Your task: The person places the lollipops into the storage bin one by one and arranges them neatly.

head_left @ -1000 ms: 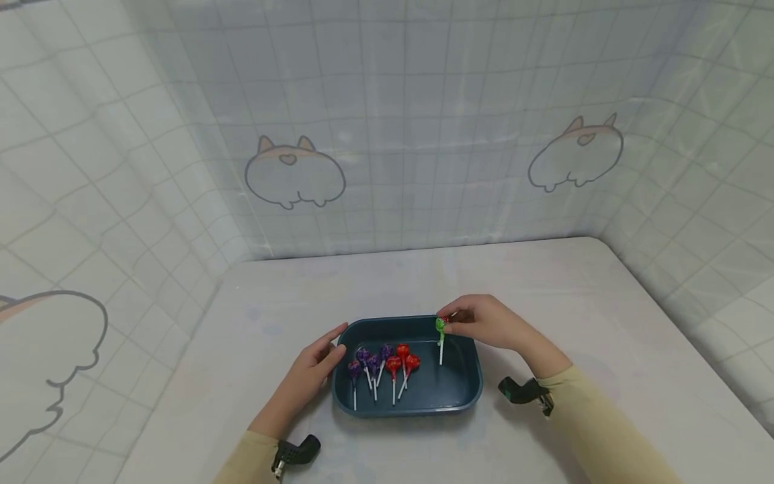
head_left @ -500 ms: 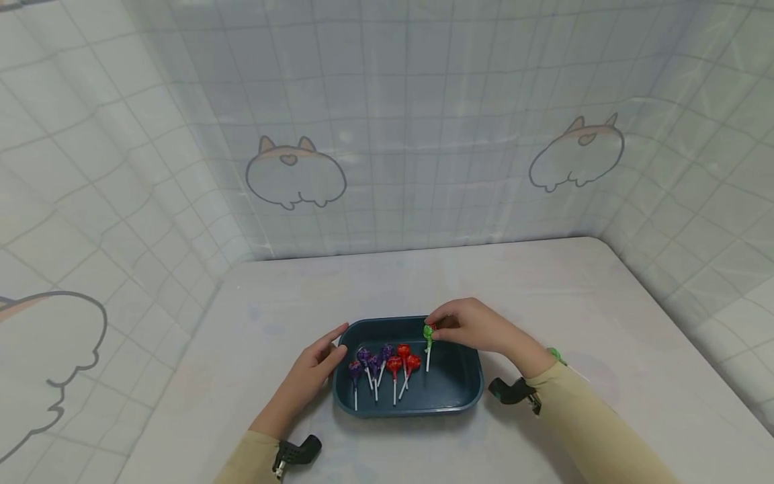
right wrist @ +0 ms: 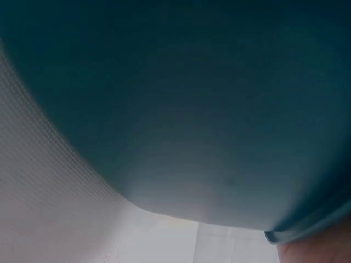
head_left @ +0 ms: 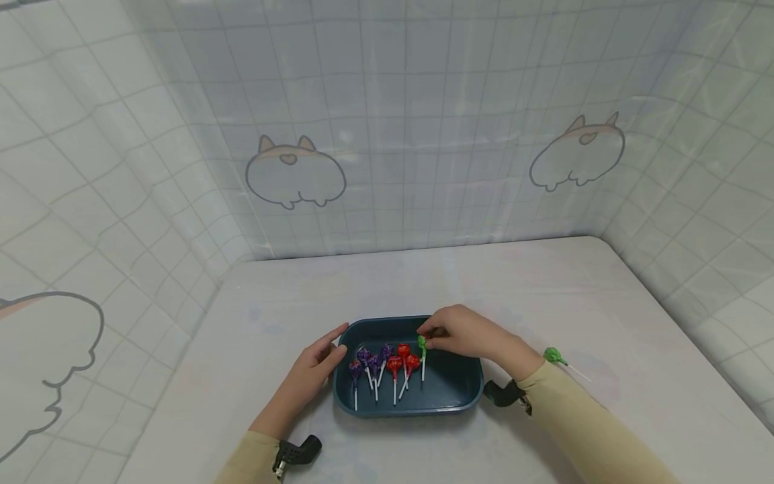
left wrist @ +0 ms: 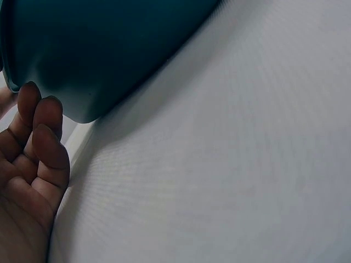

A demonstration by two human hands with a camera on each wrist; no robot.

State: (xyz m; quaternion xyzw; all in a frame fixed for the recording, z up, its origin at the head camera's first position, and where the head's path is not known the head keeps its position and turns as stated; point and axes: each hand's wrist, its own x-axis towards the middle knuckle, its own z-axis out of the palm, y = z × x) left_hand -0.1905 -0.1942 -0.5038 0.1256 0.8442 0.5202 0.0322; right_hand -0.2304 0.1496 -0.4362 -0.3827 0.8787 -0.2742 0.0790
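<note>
A dark teal tray (head_left: 444, 408) stands on the table and holds several lollipops. Purple ones (head_left: 364, 355) lie at its left, and red ones (head_left: 394, 364) stand beside them toward the middle. My right hand (head_left: 462, 331) reaches over the far rim and pinches a green lollipop (head_left: 422, 344) by its wrapped head, stick pointing toward me, just right of the red ones. My left hand (head_left: 313, 366) rests against the tray's left rim, fingers relaxed along the outer wall; the left wrist view shows its fingertips (left wrist: 48, 112) touching that wall. The right wrist view hides the right fingertips behind the tray.
Another green lollipop (head_left: 553, 355) lies on the table right of the tray, close beside my right sleeve (head_left: 580, 410). The white table (head_left: 290, 289) is bounded by tiled-pattern curtains (head_left: 411, 168) behind and at both sides.
My right hand has carried the green lollipop leftward and toward me, next to the red ones. The other green lollipop has come into sight beside the sleeve. My left hand stays put.
</note>
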